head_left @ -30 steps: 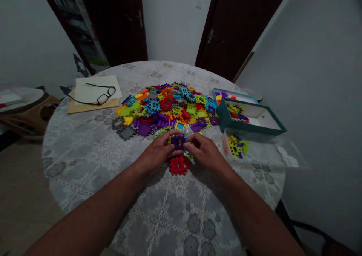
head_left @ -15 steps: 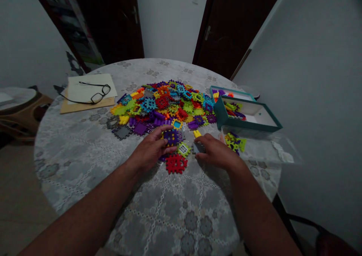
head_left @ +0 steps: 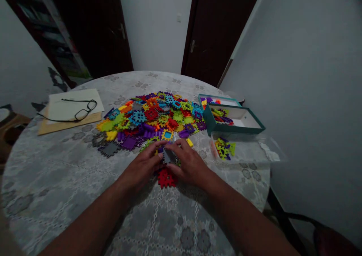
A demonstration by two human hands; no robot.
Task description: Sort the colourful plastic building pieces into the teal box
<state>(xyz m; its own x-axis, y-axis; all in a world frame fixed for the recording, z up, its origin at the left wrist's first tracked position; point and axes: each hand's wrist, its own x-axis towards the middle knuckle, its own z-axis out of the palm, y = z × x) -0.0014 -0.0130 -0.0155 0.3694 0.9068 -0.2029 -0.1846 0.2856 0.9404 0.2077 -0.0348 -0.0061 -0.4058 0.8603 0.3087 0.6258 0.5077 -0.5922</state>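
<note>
Left hand (head_left: 143, 168) and right hand (head_left: 190, 165), fingers curled, jointly pinch a grey tile (head_left: 169, 156) over the counter (head_left: 70, 173); probably light, rigid plastic, best gripped by its notched edges.

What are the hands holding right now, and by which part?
A grey tile, pinched at its edges: left hand fingers on its left side, right hand fingers on its top and right side, above the red tile.

Forearms, left hand (head_left: 141, 169) and right hand (head_left: 190, 166) are all bare.
</note>
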